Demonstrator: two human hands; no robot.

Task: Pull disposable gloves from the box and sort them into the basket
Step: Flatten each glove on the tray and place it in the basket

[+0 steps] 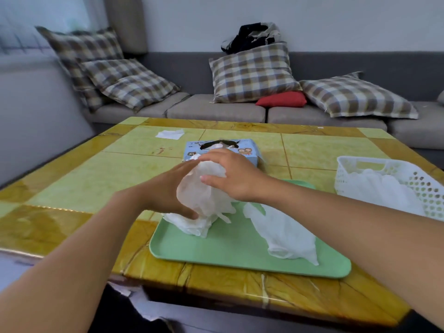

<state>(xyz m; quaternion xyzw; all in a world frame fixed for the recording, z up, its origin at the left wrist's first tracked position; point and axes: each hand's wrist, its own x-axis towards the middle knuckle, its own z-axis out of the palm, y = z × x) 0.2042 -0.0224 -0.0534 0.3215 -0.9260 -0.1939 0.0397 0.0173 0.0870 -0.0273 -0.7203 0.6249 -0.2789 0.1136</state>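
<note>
A grey sofa [216, 109] with checked cushions runs along the far wall, and in front of it stands a glossy yellow and amber table [72, 179] that fills most of the view. On the near part of the table lies a pale green tray [230, 251], flat and rectangular. To the right, near the table's edge, sits a white perforated basket [415, 181] with a heap of white gloves already inside it.

Just beyond the tray stands the light blue glove box [249, 150], its top opening showing a tuft of white material.

On the right half of the tray lies one loose glove [288, 234], spread out and crumpled, touched by neither hand. On the left half lies a smaller crumpled pile [192, 224] of glove material.

Above that pile both hands gather a bunched glove [204, 191]. The left hand [165, 193] is open and curved, palm pressed to the left side of the bunch, its thumb down at the pile on the tray. The right hand [235, 176] lies over the top and right side, fingers spread and bent loosely around it, thumb pointing left across the front. Neither hand is closed into a fist; together they cup the glove between them.

A small white sheet [170, 134] lies alone on the far left of the table.
</note>
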